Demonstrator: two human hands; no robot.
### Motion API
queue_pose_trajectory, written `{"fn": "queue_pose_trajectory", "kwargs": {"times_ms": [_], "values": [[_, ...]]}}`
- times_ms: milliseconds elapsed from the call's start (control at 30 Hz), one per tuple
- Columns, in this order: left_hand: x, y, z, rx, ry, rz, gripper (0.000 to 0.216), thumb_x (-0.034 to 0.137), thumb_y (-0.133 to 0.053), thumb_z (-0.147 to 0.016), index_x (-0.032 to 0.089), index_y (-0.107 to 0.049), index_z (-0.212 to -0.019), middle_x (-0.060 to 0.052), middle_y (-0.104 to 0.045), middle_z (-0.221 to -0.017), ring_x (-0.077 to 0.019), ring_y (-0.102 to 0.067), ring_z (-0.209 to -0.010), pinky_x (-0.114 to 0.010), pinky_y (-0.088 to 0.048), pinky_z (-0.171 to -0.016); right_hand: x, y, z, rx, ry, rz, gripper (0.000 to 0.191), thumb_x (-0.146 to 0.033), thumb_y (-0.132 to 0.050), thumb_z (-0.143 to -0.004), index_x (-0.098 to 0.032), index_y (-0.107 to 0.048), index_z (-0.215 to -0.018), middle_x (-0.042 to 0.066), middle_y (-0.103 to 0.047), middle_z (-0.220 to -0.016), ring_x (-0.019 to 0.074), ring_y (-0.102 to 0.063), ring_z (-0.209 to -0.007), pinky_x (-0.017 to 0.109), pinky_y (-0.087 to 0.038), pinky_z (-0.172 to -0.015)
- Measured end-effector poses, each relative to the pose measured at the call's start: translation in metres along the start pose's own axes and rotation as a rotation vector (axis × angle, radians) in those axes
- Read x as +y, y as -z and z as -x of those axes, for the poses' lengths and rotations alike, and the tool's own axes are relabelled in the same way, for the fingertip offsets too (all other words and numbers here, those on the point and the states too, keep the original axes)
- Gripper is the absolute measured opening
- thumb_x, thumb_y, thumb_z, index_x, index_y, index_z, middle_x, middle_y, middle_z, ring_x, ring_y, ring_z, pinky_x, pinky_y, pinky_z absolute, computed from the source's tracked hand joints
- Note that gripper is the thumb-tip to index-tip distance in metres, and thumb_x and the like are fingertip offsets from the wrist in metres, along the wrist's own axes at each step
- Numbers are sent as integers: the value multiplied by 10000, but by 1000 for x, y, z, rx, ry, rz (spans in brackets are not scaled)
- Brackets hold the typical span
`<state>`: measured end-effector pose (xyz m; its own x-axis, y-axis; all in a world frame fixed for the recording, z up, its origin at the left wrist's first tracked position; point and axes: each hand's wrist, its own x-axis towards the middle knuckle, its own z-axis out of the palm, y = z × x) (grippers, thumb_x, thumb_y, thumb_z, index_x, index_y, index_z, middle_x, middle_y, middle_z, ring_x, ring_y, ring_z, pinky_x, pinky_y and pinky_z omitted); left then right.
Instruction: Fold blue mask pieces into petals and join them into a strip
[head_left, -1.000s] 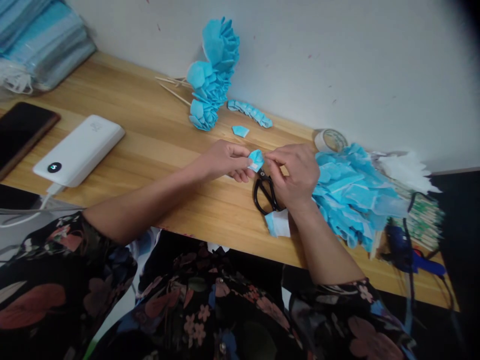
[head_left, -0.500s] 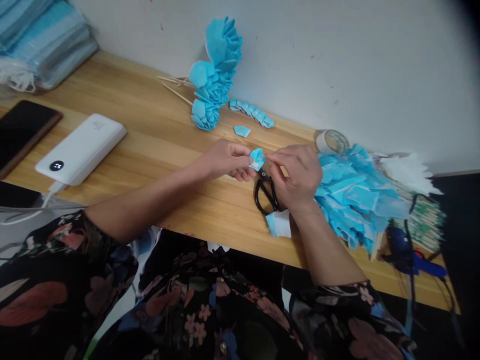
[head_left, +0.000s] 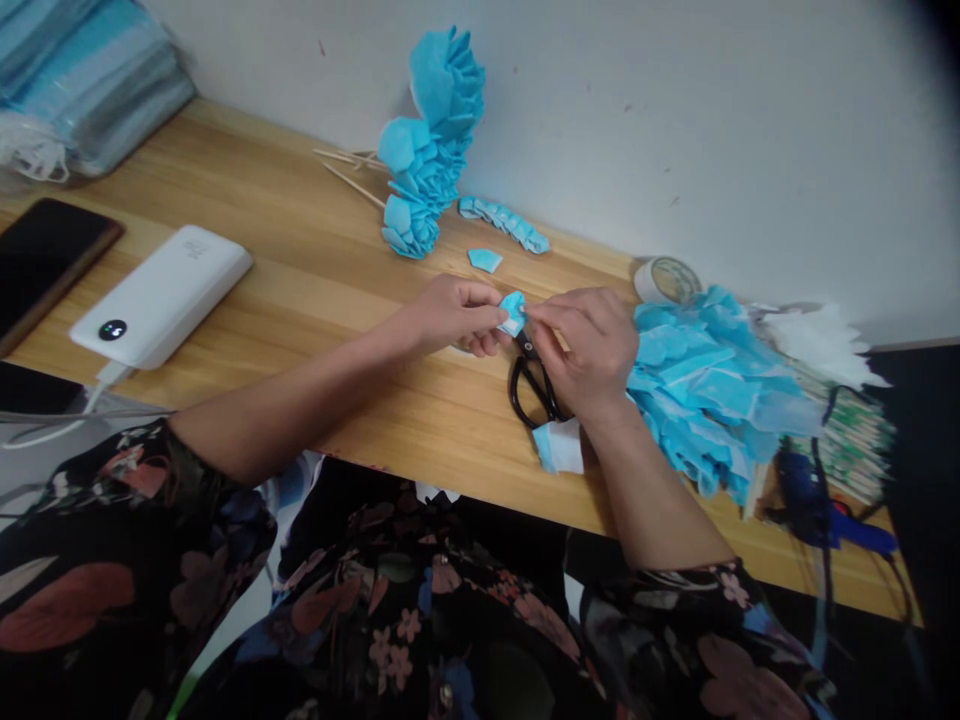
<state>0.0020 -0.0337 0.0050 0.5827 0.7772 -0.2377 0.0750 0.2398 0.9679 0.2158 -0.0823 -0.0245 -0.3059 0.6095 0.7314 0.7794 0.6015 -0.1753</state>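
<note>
My left hand (head_left: 457,315) pinches a small blue folded petal (head_left: 513,312), which shows some white at its lower edge. From the other side, my right hand (head_left: 589,345) has thumb and finger closed at the petal's right edge. Black-handled scissors (head_left: 529,390) lie under the petal and my right hand, their blades mostly hidden. A blue-and-white scrap (head_left: 559,447) rests against the handles. Beyond my hands are a loose blue petal (head_left: 484,260) and a row of folded blue pieces (head_left: 504,222).
Blue flowers on sticks (head_left: 424,165) lie by the wall. On the right are a tape roll (head_left: 666,280), a heap of blue petals (head_left: 712,380) and a blue glue gun (head_left: 855,530). A white power bank (head_left: 165,295), phone (head_left: 52,265) and bagged stack (head_left: 97,80) occupy the left.
The right fingertips have moved slightly left, onto the petal's edge. The petal has turned a little, and its edge looks more curled. The left hand has barely moved.
</note>
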Motion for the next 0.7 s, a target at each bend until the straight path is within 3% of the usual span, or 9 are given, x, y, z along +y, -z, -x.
{"fn": "queue_pose_trajectory", "kwargs": {"times_ms": [100,333,567,700], "values": [[0,0,0,19,2,-8,165,137,-726,-932,130,-727,-767,-4,-696,-616,-72,-643,-564,-169,-522,-598,-1,0,0,-31,-17,32,149,-291,-624,-1058,-314,-768,-1093,50,-785,-965,244,-718,-909,426,-584,-806],[-2,2,-1,15,38,100,152,145,-740,-923,131,-736,-771,-4,-677,-626,-75,-614,-572,-188,-511,-620,0,-1,-1,-22,29,-27,162,-264,-630,-1051,-324,-766,-1113,49,-782,-973,239,-713,-907,414,-580,-809],[-3,2,-5,8,64,182,250,102,-646,-966,124,-689,-720,-5,-638,-600,-73,-573,-551,-205,-491,-618,-8,5,-5,-53,59,-66,188,-248,-626,-1030,-285,-778,-1134,57,-793,-985,239,-726,-900,408,-573,-778],[-3,3,-4,28,-3,121,210,148,-686,-950,134,-692,-741,5,-645,-605,-78,-589,-551,-200,-497,-611,-10,6,-5,-36,-97,-179,224,-323,-574,-1065,-279,-770,-1163,63,-787,-1046,238,-742,-975,410,-605,-828]]}}
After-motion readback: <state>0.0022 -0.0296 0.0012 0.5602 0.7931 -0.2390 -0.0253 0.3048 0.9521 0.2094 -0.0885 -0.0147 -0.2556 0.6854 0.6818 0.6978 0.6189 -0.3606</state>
